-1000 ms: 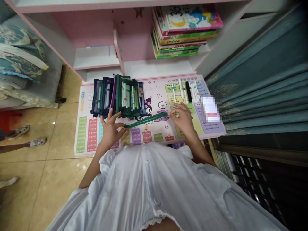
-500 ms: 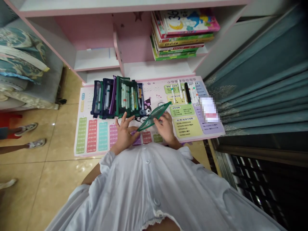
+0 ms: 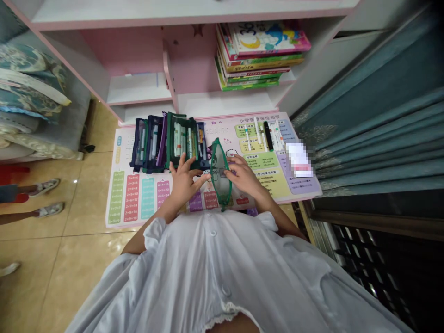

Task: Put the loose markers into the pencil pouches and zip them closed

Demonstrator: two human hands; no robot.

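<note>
Head view, looking down past the chest. Green mesh zip pouch point(image 3: 219, 172): flat, thin translucent netting inside a darker green zip border, long axis running away from the body, between the hands and above a laminated multiplication-table mat point(image 3: 121, 148). Left hand point(image 3: 185, 181): fingers spread wide, fingertips over the lower edge of the pencil cases, side of the hand near the pouch's left edge. Right hand point(image 3: 244, 175): narrower, fingers curled against the pouch's right edge, apparently holding it.

Row of mesh pencil cases point(image 3: 180, 141) in navy, purple and dark green, packed upright with markers, directly beyond the left hand. Loose markers point(image 3: 262, 134), white-barrelled with one black, side by side on the mat, well right of the cases. Blurred white card point(image 3: 299, 159) at the mat's right edge, too obscured to read.

Mat lying on a white-and-pink worktop point(image 3: 225, 102). Beyond it, stacked picture books point(image 3: 258, 60) on a shelf. To the right, teal damask curtain point(image 3: 367, 138) in soft folds. To the left, quilted cushions point(image 3: 29, 88), glossy beige tile floor point(image 3: 83, 259) and another person's legs in pale sandals point(image 3: 50, 209).
</note>
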